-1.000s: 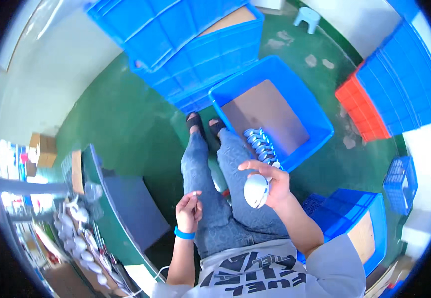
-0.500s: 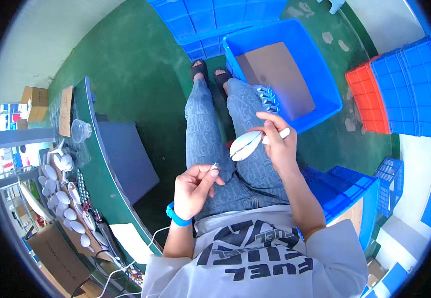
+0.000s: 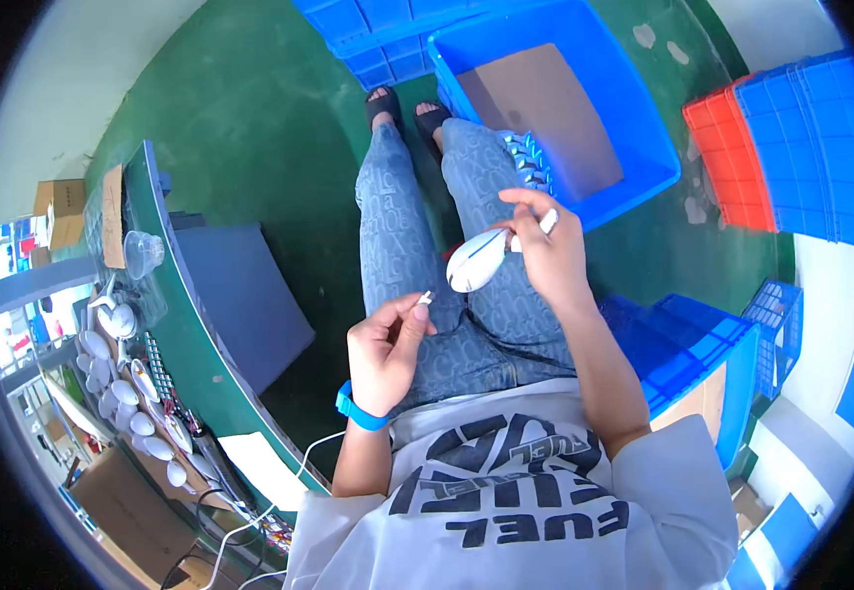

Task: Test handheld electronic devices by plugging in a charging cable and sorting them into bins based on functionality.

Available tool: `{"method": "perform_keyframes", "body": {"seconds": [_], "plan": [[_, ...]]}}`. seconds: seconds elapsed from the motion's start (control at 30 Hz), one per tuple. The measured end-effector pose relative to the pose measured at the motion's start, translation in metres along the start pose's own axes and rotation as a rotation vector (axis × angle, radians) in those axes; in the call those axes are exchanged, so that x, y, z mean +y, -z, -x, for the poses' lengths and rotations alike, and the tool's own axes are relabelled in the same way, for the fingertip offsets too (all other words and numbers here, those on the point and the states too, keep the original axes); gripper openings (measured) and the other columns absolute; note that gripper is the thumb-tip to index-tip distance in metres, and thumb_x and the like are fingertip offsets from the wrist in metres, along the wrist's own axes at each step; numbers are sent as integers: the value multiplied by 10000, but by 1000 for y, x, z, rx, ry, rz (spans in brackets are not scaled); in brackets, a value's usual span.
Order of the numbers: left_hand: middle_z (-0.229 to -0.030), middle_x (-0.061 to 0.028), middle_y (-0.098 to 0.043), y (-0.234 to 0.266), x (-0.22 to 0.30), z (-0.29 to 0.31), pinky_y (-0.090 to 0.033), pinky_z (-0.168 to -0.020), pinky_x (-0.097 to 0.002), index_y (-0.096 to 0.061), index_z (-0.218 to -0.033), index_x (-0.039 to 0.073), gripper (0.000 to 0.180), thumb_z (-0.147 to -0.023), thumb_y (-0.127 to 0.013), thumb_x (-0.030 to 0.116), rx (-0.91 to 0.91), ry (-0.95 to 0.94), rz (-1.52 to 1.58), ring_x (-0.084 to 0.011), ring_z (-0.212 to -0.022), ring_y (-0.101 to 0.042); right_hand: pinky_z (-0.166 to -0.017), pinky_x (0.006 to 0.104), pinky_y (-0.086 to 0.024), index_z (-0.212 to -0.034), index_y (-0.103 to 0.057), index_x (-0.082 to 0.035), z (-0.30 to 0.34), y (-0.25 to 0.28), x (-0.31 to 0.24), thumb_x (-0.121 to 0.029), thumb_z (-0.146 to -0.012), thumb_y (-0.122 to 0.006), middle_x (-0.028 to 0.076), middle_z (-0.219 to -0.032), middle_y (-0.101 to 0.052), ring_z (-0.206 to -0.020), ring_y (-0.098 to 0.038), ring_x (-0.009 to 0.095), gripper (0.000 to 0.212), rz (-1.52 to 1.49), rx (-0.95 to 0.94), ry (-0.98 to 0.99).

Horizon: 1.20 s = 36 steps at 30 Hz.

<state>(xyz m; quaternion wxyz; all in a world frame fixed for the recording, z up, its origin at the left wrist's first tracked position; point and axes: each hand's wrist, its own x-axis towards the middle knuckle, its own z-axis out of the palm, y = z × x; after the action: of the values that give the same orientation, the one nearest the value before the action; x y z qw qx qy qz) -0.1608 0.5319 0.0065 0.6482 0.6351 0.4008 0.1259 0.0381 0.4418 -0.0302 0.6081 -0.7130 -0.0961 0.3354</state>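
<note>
Above my lap, my left hand (image 3: 385, 356) pinches a small white cable plug (image 3: 426, 298) between thumb and forefinger, its metal tip pointing up and away. My right hand (image 3: 549, 258) grips the short stem of a white device with a rounded, spoon-like head (image 3: 476, 262). That head points down and left toward the plug, with a small gap between them. A dark line runs along the head. From the table side a white cable (image 3: 311, 447) passes behind my left forearm; where it meets the plug is hidden.
On the green table (image 3: 213, 346) at left lie several similar white heads (image 3: 124, 393), wires, a white sheet (image 3: 263, 470) and a clear cup (image 3: 143, 254). A blue bin (image 3: 648, 147) with cardboard inside stands ahead. Blue and red crates (image 3: 732, 157) stand right; another blue bin (image 3: 688, 359) is beside me.
Both hands keep their holds and sit slightly higher in the picture. The device's head has come a little closer to the plug. The whole view has shifted slightly.
</note>
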Motion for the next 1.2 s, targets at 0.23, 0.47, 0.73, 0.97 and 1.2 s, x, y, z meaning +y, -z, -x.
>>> {"method": "perform_keyframes", "body": {"seconds": [0.23, 0.47, 0.73, 0.97, 1.2], "plan": [[-738, -26, -577, -11, -11, -13, -281, -441, -202, -557, -992, 58, 212, -989, -512, 264, -13, 245, 406, -61, -478, -391, -678, 380, -501, -978, -648, 35, -17, -7, -22, -109, -877, -546, 211, -760, -655, -746, -675, 304, 204, 603, -409, 161], [-751, -24, -587, -18, -6, -6, -247, -449, -193, -486, -1153, 32, 360, -968, -557, 333, -123, 286, 558, -46, -502, -390, -707, 495, -487, -807, -606, 27, -24, -29, -53, -132, -843, -568, 253, -770, -630, -793, -636, 417, 168, 853, -558, 167], [-764, -38, -603, -15, 0, -4, -252, -440, -192, -481, -1178, 23, 393, -962, -568, 339, -124, 305, 528, -51, -499, -395, -717, 477, -491, -830, -611, 26, -25, -32, -55, -133, -863, -557, 256, -805, -638, -818, -635, 413, 171, 846, -589, 136], [-719, -30, -604, -3, -6, 6, -278, -477, -191, -622, -1027, -7, 290, -1014, -488, 250, -75, 199, 336, -34, -510, -364, -692, 320, -512, -1105, -636, 13, -26, -9, -31, -138, -915, -552, 120, -812, -681, -767, -681, 196, 258, 461, -461, 142], [-681, -101, -635, -4, 10, 16, -457, -527, -248, -685, -971, -47, 119, -890, -648, 31, -25, -178, -189, -140, -567, -599, -689, 271, -519, -1134, -621, -8, 8, 13, 0, -114, -951, -513, 123, -833, -706, -766, -681, 153, 238, -83, -180, -72]]}}
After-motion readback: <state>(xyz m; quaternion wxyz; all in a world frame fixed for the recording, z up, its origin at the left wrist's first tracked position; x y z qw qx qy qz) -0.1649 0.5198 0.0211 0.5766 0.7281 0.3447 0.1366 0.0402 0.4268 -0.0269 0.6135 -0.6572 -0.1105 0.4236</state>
